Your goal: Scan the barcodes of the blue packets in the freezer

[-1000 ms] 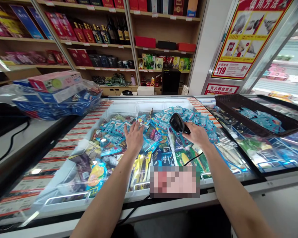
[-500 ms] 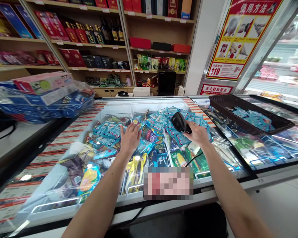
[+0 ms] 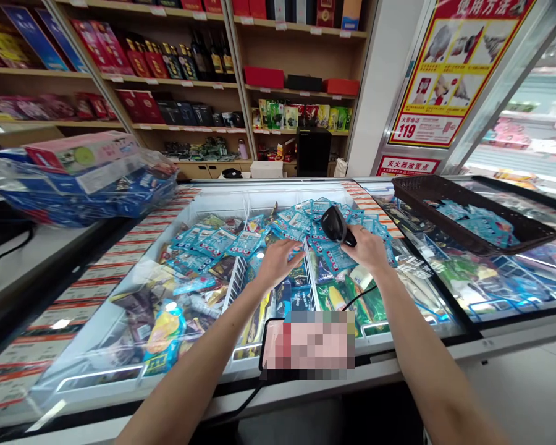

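Observation:
My right hand [image 3: 369, 250] is closed around the handle of a black handheld barcode scanner [image 3: 334, 224], its head pointing left over the glass. A thin cable [image 3: 359, 298] runs below that hand. My left hand [image 3: 280, 262] holds nothing; its fingers reach rightward, slightly bent and apart, over the freezer's glass top. Blue packets [image 3: 213, 242] lie spread out left of it. More blue packets [image 3: 296, 217] overlap beyond both hands, partly hidden by the scanner and my right hand. Whether the left fingertips touch the glass is unclear.
A phone-like device [image 3: 272, 343] with a blurred-out screen lies at the freezer's front edge. A brown tray [image 3: 544, 235] holding blue packets sits at right. Bagged blue packages [image 3: 74, 194] stand at left. Shelves [image 3: 176, 80] line the back.
My left hand has moved right, away from the left group of blue packets, toward the middle. The right hand and scanner stay nearly in place. The view has shifted slightly.

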### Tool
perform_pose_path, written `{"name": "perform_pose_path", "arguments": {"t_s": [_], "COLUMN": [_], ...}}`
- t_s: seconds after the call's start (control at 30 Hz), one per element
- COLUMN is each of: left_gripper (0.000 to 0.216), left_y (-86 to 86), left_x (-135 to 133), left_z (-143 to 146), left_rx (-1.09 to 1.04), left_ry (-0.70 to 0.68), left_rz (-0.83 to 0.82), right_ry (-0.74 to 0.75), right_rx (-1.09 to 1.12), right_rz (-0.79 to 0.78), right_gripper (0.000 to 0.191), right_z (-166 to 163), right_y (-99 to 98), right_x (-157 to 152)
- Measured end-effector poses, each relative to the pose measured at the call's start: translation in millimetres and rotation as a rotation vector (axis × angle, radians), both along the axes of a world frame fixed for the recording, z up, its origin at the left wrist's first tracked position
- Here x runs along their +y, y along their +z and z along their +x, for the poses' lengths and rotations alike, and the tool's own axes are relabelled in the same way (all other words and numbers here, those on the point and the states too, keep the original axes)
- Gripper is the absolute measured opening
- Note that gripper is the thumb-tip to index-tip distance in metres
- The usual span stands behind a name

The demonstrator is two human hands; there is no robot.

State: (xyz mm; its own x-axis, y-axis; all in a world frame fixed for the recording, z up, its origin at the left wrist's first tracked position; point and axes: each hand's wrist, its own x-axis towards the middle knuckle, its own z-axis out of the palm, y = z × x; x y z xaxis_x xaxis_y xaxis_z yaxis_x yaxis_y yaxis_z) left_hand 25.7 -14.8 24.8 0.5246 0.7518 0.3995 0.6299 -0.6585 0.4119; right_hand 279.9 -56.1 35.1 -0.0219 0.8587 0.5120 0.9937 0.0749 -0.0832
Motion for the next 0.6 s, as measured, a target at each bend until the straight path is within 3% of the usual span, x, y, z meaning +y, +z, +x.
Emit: {"name": "perform_pose_path", "arguments": {"t_s": [0.1,0.37,0.47,0.6], "left_gripper": [0.035,0.037,0.033,0.030], "left_y": [3.8,-7.6,-11.3,-8.0], "left_x": [1,8,12,20], "left_z": [21,62,57,25], "left_rx": [-0.048,0.028,-0.025,-0.190], "left_ry": [-0.042,0.012,0.014,0.022], "left_rz": [-0.108,-0.083,-0.148,-0.361], "right_ry": [-0.003,-0.011,-0.004,0.011], "right_rx": [0.006,0.023,0.016,0.006], "right_rz": [-0.006,0.001,-0.005,-0.015], "right_gripper": [0.041,0.040,0.041,0.039], "right_z": [-1,1,1,-1], "right_y": [2.9,3.8,3.9,2.5], "right_x": [-1,0,0,1]}}
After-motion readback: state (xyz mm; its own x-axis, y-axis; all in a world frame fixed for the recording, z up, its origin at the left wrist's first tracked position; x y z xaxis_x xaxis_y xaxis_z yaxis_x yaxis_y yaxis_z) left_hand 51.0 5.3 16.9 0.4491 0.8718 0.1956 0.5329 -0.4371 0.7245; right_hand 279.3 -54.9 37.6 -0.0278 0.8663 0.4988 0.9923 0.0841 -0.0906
